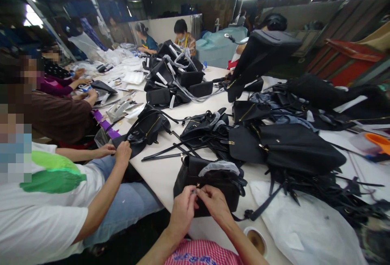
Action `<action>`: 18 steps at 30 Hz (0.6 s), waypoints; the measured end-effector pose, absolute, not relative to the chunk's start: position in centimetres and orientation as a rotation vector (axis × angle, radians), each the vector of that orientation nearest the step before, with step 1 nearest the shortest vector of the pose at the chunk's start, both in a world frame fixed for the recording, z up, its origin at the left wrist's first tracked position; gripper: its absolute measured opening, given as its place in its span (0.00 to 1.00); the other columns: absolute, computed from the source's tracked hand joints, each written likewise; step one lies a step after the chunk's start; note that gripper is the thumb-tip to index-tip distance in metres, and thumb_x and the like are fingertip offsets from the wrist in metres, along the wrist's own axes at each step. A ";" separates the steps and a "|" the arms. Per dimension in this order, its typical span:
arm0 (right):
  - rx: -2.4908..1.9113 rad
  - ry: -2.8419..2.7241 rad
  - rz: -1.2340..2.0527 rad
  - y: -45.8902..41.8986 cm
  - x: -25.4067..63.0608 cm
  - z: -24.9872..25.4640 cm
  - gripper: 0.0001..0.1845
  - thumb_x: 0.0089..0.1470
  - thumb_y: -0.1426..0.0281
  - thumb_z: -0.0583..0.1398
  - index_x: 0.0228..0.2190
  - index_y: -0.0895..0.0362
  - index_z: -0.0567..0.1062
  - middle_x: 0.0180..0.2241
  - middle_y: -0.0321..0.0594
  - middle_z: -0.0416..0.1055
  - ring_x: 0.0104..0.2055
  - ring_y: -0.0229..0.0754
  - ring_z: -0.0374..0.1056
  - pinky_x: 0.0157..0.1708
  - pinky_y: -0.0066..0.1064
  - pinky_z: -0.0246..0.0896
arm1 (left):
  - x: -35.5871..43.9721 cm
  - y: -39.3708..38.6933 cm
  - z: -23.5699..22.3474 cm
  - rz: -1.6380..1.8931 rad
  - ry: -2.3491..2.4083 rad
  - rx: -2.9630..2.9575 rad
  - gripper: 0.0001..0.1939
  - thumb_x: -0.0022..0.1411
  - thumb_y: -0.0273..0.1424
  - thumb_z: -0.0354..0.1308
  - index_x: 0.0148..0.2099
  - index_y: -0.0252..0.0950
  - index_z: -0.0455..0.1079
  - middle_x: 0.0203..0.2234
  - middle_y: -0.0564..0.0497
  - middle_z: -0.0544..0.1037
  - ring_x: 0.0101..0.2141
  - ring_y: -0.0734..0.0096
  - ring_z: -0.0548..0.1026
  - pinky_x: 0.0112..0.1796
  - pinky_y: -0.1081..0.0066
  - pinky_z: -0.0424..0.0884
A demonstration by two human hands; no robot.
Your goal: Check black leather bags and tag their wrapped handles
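Left hand: closed, its thumb and fingers pinched together [183, 211] at the front of the black bag; what lies between the fingertips is too small to make out.
Right hand: closed in a similar pinch [214, 204], its fingertips right beside those of the left, at the same spot.
Black bag: on the bench [160, 163] at its near edge, in front of the wearer [227, 190], with a small gold-coloured fitting [198, 185] on its front, just above the fingertips.
Clear wrapping: bunched pale plastic [219, 168] at the top of the bag.
Right of the bag: a large black bag [300, 147] on its side over a heap of dark straps, and a white plastic sheet [304, 224] along the near edge of the bench.
Near edge: a round white container with something brown inside [256, 241], close to the right forearm.
Middle of the bench: a smaller black bag with a gold zip [248, 113] and, farther off, a pile of black bags with white strips [176, 76].
Left edge: a co-worker in a white and green shirt [51, 179], both hands on another black bag [149, 127].
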State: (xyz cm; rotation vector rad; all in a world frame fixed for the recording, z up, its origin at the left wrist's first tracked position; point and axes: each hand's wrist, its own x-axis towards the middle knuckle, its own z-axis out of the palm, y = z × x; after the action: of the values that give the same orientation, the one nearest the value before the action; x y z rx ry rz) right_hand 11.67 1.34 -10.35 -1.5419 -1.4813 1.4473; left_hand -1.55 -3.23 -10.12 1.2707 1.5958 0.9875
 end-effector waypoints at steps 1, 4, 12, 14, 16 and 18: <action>-1.508 -1.460 1.482 1.3 11.7 -10.4 0.18 0.47 0.57 0.58 0.16 0.56 0.70 0.17 0.32 0.61 0.22 0.37 0.55 0.24 0.29 0.49 | -1.3 -3.2 -10.1 0.995 1.591 1.223 0.12 0.64 0.34 0.47 0.43 0.37 0.69 0.23 0.53 0.73 0.23 0.69 0.74 0.28 0.70 0.70; -1.414 -1.385 1.584 1.0 12.0 -10.5 0.17 0.45 0.57 0.59 0.17 0.56 0.71 0.18 0.33 0.65 0.23 0.37 0.59 0.26 0.28 0.53 | -1.0 -3.1 -10.0 1.001 1.544 1.086 0.13 0.64 0.38 0.46 0.38 0.36 0.67 0.22 0.55 0.71 0.17 0.74 0.71 0.21 0.74 0.67; -1.378 -1.119 1.635 0.3 11.5 -11.3 0.16 0.39 0.57 0.66 0.18 0.58 0.75 0.17 0.33 0.67 0.21 0.36 0.58 0.23 0.28 0.52 | -1.1 -2.7 -10.3 0.992 1.440 0.913 0.15 0.59 0.44 0.50 0.36 0.36 0.63 0.16 0.59 0.68 0.10 0.82 0.61 0.13 0.80 0.54; -1.380 -1.027 1.648 0.1 11.1 -11.4 0.17 0.38 0.56 0.66 0.20 0.58 0.76 0.16 0.33 0.66 0.19 0.34 0.56 0.21 0.27 0.50 | -1.0 -2.8 -10.3 1.007 1.439 0.923 0.14 0.59 0.43 0.50 0.36 0.36 0.62 0.16 0.60 0.68 0.10 0.82 0.60 0.13 0.80 0.53; -1.372 -0.931 1.656 -0.2 10.7 -11.2 0.19 0.37 0.54 0.67 0.23 0.58 0.76 0.15 0.32 0.66 0.18 0.34 0.56 0.19 0.27 0.50 | -0.9 -2.9 -10.3 1.017 1.442 0.945 0.13 0.60 0.41 0.50 0.37 0.36 0.63 0.17 0.60 0.67 0.11 0.83 0.60 0.13 0.81 0.54; -1.350 -0.849 1.662 -0.4 10.5 -10.9 0.19 0.35 0.55 0.69 0.24 0.57 0.75 0.16 0.33 0.68 0.19 0.35 0.59 0.20 0.27 0.53 | -0.7 -3.0 -10.2 1.020 1.446 0.970 0.12 0.61 0.40 0.50 0.39 0.36 0.64 0.17 0.61 0.67 0.11 0.83 0.60 0.13 0.81 0.54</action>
State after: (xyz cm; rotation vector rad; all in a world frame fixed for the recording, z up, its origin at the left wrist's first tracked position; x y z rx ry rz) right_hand 10.49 -0.39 -10.86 -1.3496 -0.8490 1.6621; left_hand -0.74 -3.01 -10.17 0.9700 1.4465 1.0202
